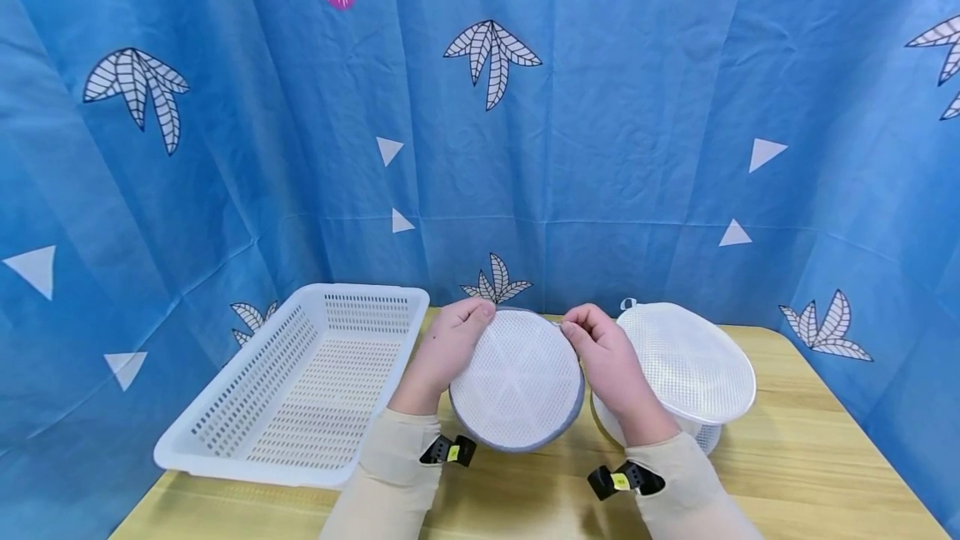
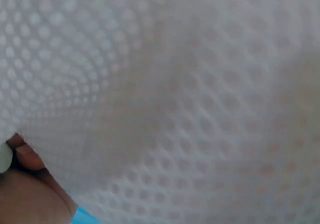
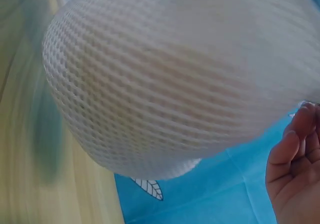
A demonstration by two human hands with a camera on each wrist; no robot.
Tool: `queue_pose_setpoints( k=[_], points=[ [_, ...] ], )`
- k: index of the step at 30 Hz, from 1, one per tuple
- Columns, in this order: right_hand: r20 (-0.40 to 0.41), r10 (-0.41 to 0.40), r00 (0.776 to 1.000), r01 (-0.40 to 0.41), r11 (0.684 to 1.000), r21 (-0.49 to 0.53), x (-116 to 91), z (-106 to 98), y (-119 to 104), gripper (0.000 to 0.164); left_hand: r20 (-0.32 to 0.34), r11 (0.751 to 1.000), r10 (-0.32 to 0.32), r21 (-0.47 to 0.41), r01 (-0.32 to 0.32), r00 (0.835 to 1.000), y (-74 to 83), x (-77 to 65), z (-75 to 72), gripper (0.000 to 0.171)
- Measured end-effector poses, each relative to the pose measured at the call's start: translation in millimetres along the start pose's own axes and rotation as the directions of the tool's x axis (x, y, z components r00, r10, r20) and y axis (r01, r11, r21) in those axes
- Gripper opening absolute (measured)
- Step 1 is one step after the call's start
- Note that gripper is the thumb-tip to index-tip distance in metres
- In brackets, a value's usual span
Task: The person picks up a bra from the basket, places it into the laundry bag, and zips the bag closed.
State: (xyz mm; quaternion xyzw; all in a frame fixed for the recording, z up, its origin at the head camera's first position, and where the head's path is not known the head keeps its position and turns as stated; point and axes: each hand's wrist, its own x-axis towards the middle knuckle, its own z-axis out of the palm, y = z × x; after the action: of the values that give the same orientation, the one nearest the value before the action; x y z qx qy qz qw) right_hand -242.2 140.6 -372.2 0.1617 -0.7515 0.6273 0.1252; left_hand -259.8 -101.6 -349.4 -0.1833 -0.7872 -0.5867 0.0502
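A round white mesh laundry bag [image 1: 517, 382] with a grey-blue edge is held up over the table, its flat face toward me. My left hand [image 1: 447, 347] grips its upper left edge, thumb in front. At the upper right edge, my right hand [image 1: 611, 361] pinches a small part of the rim between thumb and fingers; a zipper pull there is too small to make out. The bag's mesh [image 2: 200, 94] fills most of the left wrist view, and the right wrist view shows its bulging side [image 3: 150, 84] beside my curled right fingers [image 3: 285, 151].
A white slotted plastic basket [image 1: 168, 457] stands at the left of the wooden table [image 1: 810, 457]. Right of my right hand, white mesh bags [image 1: 690, 357] with white trim lie stacked, one with a small loop. A blue patterned curtain [image 1: 600, 148] hangs close behind the table.
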Motion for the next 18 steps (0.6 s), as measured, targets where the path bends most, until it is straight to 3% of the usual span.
queue_pose_setpoints(
  k=[5,9,12,18],
  points=[
    [-0.004,0.063,0.998,-0.062,0.996,0.066,1.2,0.6,-0.3,0.021,-0.115,0.999,-0.034,-0.043,0.029,0.993,1.1,-0.7,3.0,0.037],
    [-0.008,0.102,0.995,-0.100,0.989,0.113,1.0,1.2,-1.8,0.021,-0.240,0.989,-0.064,-0.147,0.029,0.969,-2.4,1.4,0.3,0.041],
    [0.026,0.131,0.991,-0.133,0.985,0.111,1.1,3.0,-2.9,0.021,-0.295,0.980,-0.086,-0.198,0.027,0.952,-4.6,2.8,-2.6,0.040],
    [0.064,0.153,0.986,-0.156,0.986,0.050,1.4,5.1,-1.2,0.036,-0.263,0.976,-0.101,-0.215,0.044,0.960,-5.4,5.7,-5.3,0.035]
  ],
)
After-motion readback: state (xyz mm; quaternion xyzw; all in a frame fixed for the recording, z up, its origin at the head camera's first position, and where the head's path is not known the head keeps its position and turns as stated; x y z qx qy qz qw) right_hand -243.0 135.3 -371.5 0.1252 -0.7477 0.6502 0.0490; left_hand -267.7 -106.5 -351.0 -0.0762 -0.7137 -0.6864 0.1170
